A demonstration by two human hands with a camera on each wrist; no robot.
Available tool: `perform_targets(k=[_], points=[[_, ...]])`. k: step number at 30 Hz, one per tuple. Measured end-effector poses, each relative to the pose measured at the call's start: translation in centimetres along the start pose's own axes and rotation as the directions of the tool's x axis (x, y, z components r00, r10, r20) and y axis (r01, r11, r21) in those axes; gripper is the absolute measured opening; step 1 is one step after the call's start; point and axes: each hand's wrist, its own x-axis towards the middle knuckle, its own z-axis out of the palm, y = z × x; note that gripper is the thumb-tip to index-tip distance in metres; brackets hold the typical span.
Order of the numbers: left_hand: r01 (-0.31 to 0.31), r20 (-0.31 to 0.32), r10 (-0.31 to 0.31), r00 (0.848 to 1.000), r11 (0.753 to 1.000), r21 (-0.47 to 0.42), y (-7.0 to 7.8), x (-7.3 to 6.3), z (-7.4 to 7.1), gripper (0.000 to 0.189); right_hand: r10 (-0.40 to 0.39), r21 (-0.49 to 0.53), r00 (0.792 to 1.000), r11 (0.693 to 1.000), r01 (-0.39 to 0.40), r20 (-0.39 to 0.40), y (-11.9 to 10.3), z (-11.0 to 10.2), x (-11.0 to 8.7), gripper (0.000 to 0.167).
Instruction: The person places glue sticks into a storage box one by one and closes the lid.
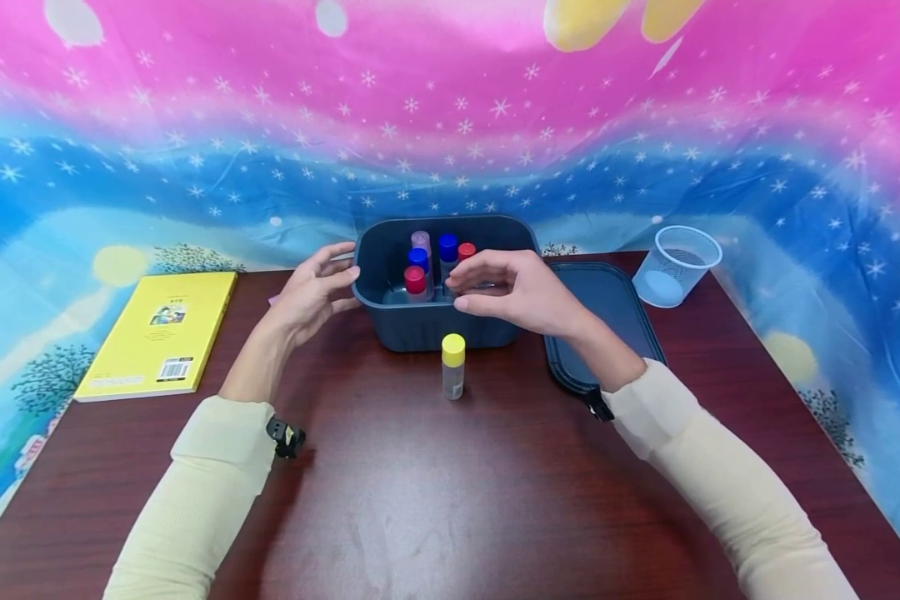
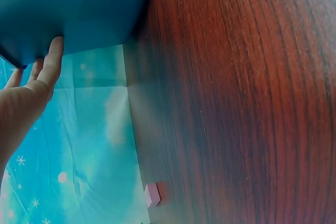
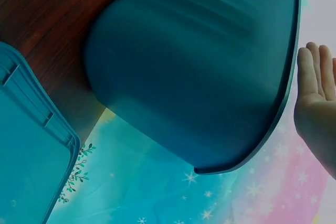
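A dark grey-blue plastic bin sits at the back middle of the table. Inside it stand several clear tubes that look like glue sticks, with red, blue and pale purple caps. My left hand rests its extended fingers on the bin's left side, the thumb at the rim. Over the bin's front right rim is my right hand, fingers loosely bent and thumb apart, with nothing seen in its grasp. In front of the bin, a similar tube with a yellow cap stands upright on the table.
Right of the bin lies its dark lid, partly under my right forearm. A white mesh cup stands at the back right corner. On the left lies a yellow book. A small pink block sits near the back edge.
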Motion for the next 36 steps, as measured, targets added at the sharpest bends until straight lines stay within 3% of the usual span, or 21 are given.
perform_targets(k=[5,11,18,24,36], points=[[0.001,-0.003,-0.001,1.0,1.0,0.006,0.0,-0.1,0.0,0.06,-0.011,0.037,0.995,0.999,0.008,0.094,0.0,0.2,-0.4,0.035],[0.005,0.0,-0.005,1.0,1.0,0.008,-0.1,0.0,0.0,0.06,0.054,0.067,0.961,0.995,-0.074,0.271,0.5,0.5,-0.9,0.043],[0.001,0.003,-0.001,1.0,1.0,0.007,0.2,-0.1,0.1,0.06,0.094,0.029,0.932,0.993,-0.111,0.349,1.4,1.0,-1.1,0.047],[0.002,0.003,-0.002,1.0,1.0,0.007,0.2,-0.1,0.1,0.06,0.136,-0.009,0.92,0.99,-0.143,0.367,2.0,1.5,-0.9,0.044],[0.004,0.005,-0.004,1.0,1.0,-0.002,0.1,-0.1,0.1,0.06,0.144,-0.06,0.935,0.989,-0.131,0.324,1.8,1.6,-1.0,0.033]])
